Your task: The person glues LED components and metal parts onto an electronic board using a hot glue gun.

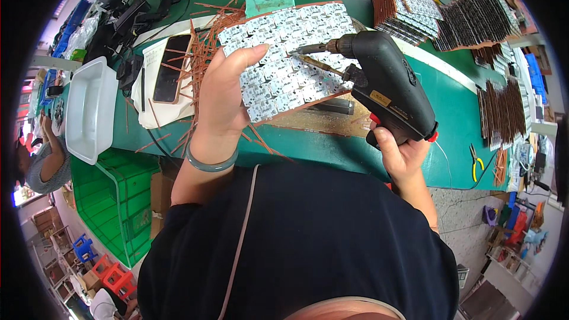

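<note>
My left hand (222, 92) grips the left edge of a white circuit board panel (275, 83), its thumb lying over the top face. The panel is tilted above the bench and divided into many small boards with dark markings. My right hand (405, 153) is wrapped round the handle of a black soldering gun (391, 74). The gun's iron tip and a thinner feed tube beside it point left over the middle of the panel. Whether the tip touches the panel I cannot tell. Thin solder wire trails from the back of the gun.
Brown strips (222, 21) lie heaped left of the panel, beside a phone (173, 71) on paper. A teal tray (269, 6) stands behind. Stacked panels (409, 6) are at the back right. Yellow-handled pliers (476, 163) lie right; a white bin (89, 109) and green crate (112, 195) stand left.
</note>
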`<move>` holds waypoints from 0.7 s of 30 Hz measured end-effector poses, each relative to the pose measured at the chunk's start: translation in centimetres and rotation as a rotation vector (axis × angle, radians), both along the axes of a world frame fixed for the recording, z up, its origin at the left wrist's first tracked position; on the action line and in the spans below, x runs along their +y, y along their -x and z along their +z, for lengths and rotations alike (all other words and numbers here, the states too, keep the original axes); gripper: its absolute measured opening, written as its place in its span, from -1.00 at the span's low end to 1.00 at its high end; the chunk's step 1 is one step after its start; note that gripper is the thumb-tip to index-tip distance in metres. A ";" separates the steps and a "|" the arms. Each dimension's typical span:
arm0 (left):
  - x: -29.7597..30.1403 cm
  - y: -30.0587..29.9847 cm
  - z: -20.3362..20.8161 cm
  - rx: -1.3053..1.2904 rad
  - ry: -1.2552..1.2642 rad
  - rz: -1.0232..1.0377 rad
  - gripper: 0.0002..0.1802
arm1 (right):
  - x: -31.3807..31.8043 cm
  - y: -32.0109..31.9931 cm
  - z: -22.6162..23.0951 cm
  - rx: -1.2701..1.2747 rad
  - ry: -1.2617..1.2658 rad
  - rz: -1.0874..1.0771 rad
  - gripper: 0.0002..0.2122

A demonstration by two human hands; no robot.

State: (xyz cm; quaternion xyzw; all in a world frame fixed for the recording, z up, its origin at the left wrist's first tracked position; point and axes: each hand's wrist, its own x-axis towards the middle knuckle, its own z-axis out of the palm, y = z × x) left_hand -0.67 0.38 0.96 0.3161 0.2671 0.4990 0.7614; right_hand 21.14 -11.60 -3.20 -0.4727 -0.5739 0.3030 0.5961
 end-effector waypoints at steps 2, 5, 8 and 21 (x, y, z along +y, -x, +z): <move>0.0 0.1 0.0 -0.003 -0.005 -0.003 -0.63 | 0.1 -0.4 -0.2 -0.169 -0.017 -0.018 -0.56; 0.0 -0.1 0.1 -0.006 -0.008 -0.014 -0.63 | 0.1 0.0 0.1 -0.070 -0.014 -0.038 -0.57; -0.2 0.1 0.0 0.003 -0.002 0.006 -0.63 | 0.1 -0.2 0.0 -0.112 -0.003 -0.008 -0.59; -0.1 0.2 -0.1 -0.004 -0.016 -0.028 -0.59 | 0.1 -0.1 0.2 -0.038 0.012 0.025 -0.58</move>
